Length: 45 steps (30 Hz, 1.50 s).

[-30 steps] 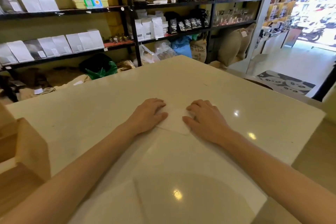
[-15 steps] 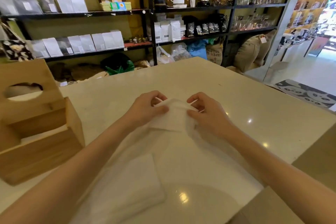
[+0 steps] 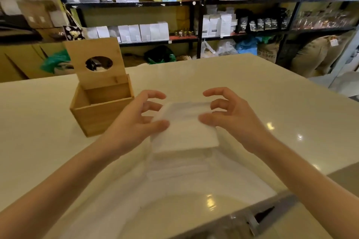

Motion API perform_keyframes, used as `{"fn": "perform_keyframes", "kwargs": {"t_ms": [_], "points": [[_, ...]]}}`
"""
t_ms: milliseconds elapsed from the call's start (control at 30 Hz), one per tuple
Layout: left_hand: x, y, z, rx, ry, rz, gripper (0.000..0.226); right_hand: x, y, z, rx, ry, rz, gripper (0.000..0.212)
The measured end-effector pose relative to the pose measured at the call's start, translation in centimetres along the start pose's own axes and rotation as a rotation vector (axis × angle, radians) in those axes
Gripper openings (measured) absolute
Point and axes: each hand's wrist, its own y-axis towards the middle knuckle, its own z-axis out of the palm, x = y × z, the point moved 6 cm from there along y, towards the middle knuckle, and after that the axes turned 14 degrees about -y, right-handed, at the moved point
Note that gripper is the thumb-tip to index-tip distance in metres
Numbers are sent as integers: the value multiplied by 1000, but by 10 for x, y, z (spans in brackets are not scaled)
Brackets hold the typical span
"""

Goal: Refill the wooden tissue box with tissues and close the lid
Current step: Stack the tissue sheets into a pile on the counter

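Observation:
A wooden tissue box (image 3: 93,117) stands on the cream counter (image 3: 252,93) at the left, its inside looking empty. Its lid (image 3: 95,60), with an oval hole, stands upright at the box's back edge. A folded stack of white tissues (image 3: 186,128) is lifted above the counter between my hands. My left hand (image 3: 136,124) grips its left side with the thumb on top. Its right side is held by my right hand (image 3: 231,118), fingers curled. More white tissue (image 3: 174,169) lies blurred on the counter below the stack. The box is just left of my left hand.
Black shelves (image 3: 196,2) with white bags, kettles and jars line the back wall. Sacks (image 3: 318,54) and plastic bags sit on the floor beyond the counter's far edge. A metal strip (image 3: 272,213) runs along the counter's near right edge.
Both hands went from pressing tissues flat on the counter to lifting the folded stack. The view swung left, bringing the open wooden box fully into sight.

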Motion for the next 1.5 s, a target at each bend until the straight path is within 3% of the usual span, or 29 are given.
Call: {"fn": "perform_keyframes", "kwargs": {"t_ms": [133,333,467,667,833,967,1267,1500], "points": [[19,-25,-3,17,43,-31,40,-9,-10,26,78,-75,45,46],[39,-33,-3,-9,177,-47,35,-19,-19,37,52,-225,38,46],[41,-33,-5,-46,384,11,36,-19,-22,37,22,-431,-42,46],[50,-33,-3,57,669,63,39,-16,-26,34,32,-805,-201,38],[47,-33,-3,99,744,139,64,-21,-24,39,178,-977,-213,47],[59,-25,0,189,804,91,61,-28,-24,48,287,-1108,-228,50],[53,-18,2,183,741,137,44,-14,-16,46,282,-1071,-247,35],[49,-7,7,247,700,20,37,-6,-9,50,378,-1056,-98,32]]}}
